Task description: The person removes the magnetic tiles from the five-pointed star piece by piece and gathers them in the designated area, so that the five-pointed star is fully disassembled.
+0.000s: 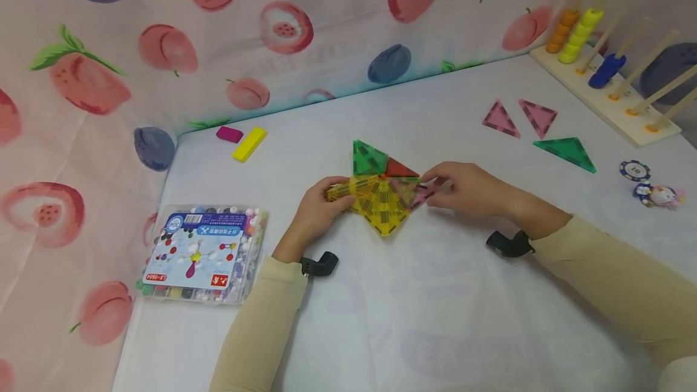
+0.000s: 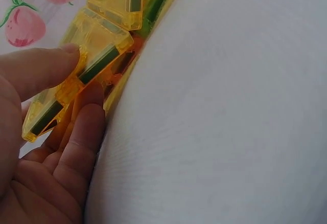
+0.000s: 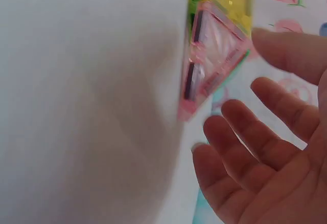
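A cluster of see-through magnetic tiles lies mid-table: several yellow tiles point(image 1: 385, 216), a green tile point(image 1: 368, 160), a red tile point(image 1: 400, 168) and a pink triangle tile point(image 1: 426, 194) at its right. At the left end, my left hand point(image 1: 317, 207) pinches a yellow tile point(image 2: 97, 40), thumb over it and fingers beneath; in the left wrist view this tile is tilted. My right hand point(image 1: 469, 189) is beside the pink triangle, its fingers loosely spread. In the right wrist view the thumb point(image 3: 291, 52) is right at that triangle's corner, while the other fingers stand apart from it.
Two loose pink triangles point(image 1: 501, 120) point(image 1: 539, 117) and a green triangle point(image 1: 567, 152) lie right of the cluster. Farther right are a peg-rack point(image 1: 615, 104), a chip point(image 1: 634, 170) and small figures point(image 1: 659, 195). At left are a bead box point(image 1: 193, 253), a yellow block point(image 1: 250, 144) and a magenta block point(image 1: 229, 134).
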Available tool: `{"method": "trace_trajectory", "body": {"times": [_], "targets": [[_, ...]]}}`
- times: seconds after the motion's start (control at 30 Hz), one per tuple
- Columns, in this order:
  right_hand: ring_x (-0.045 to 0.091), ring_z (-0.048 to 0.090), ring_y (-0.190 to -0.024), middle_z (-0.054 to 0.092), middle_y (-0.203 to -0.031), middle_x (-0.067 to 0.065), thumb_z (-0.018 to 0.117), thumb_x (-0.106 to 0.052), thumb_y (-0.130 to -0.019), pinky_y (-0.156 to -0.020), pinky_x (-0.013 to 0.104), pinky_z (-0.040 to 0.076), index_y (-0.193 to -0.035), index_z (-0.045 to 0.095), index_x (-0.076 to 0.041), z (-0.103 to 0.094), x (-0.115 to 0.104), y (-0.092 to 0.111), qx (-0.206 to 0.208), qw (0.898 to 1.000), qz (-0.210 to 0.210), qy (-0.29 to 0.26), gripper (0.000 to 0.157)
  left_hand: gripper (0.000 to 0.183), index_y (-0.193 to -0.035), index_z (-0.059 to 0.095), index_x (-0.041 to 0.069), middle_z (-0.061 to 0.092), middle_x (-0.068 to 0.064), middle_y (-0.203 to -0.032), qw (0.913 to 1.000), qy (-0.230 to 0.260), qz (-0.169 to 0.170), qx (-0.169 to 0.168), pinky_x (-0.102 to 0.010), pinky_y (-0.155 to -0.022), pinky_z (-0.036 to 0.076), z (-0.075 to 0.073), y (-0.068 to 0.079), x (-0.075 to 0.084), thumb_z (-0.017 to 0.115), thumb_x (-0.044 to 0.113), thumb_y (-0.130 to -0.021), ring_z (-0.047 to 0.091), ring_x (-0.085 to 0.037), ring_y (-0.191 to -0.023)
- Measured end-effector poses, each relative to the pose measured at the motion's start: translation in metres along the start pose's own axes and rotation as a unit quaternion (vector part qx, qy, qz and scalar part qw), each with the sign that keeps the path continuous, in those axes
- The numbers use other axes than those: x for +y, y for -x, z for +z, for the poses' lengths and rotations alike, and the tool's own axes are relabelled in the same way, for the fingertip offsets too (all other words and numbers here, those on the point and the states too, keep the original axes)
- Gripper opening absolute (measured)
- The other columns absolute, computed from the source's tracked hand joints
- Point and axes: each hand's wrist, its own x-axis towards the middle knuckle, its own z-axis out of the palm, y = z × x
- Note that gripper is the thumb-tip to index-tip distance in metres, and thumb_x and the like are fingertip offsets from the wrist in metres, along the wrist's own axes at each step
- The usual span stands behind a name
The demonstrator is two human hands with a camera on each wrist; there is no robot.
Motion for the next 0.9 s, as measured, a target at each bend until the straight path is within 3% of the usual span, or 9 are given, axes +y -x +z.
{"method": "trace_trajectory", "body": {"times": [0.17,0.43,0.67,0.9], "targets": [[0.017,0.049,-0.092,0.055,-0.105,0.003,0.065,-0.028,-0.082,-0.080,0.035,0.043,-0.116,0.053,-0.009,0.013,-0.002,-0.011,-0.004,1.000,-0.011,0.002,0.040,0.040,-0.114,0.055,0.032,0.054,0.005,-0.106,1.0000,0.005,-0.005,-0.004,-0.032,-0.072,0.040,0.001,0.000,-0.001,0.066,0.043,-0.077,0.049,-0.017,-0.085],[0.015,0.051,-0.082,0.055,-0.101,0.002,0.065,-0.020,-0.083,-0.070,0.030,0.046,-0.114,0.053,-0.011,0.016,-0.010,-0.016,-0.003,0.999,-0.045,-0.015,0.035,0.040,-0.115,0.055,0.031,0.055,0.004,-0.102,0.9999,0.013,0.003,-0.004,-0.032,-0.070,0.041,0.000,-0.001,-0.003,0.066,0.042,-0.078,0.051,-0.017,-0.083],[0.015,0.050,-0.084,0.054,-0.094,-0.003,0.066,-0.026,-0.082,-0.071,0.029,0.046,-0.117,0.056,-0.019,0.008,0.003,0.002,-0.026,0.999,0.029,0.025,0.037,0.042,-0.115,0.055,0.032,0.055,0.004,-0.104,0.9999,0.001,0.006,-0.009,-0.032,-0.072,0.040,0.002,-0.003,-0.002,0.066,0.046,-0.077,0.050,-0.017,-0.084],[0.020,0.048,-0.092,0.053,-0.103,0.003,0.067,-0.032,-0.080,-0.076,0.038,0.045,-0.121,0.054,-0.017,-0.025,0.043,0.035,0.043,0.993,0.096,0.052,0.045,0.043,-0.115,0.054,0.033,0.054,0.004,-0.104,1.0000,-0.005,-0.004,-0.004,-0.032,-0.072,0.039,-0.001,-0.001,-0.001,0.065,0.047,-0.076,0.048,-0.018,-0.084]]}}
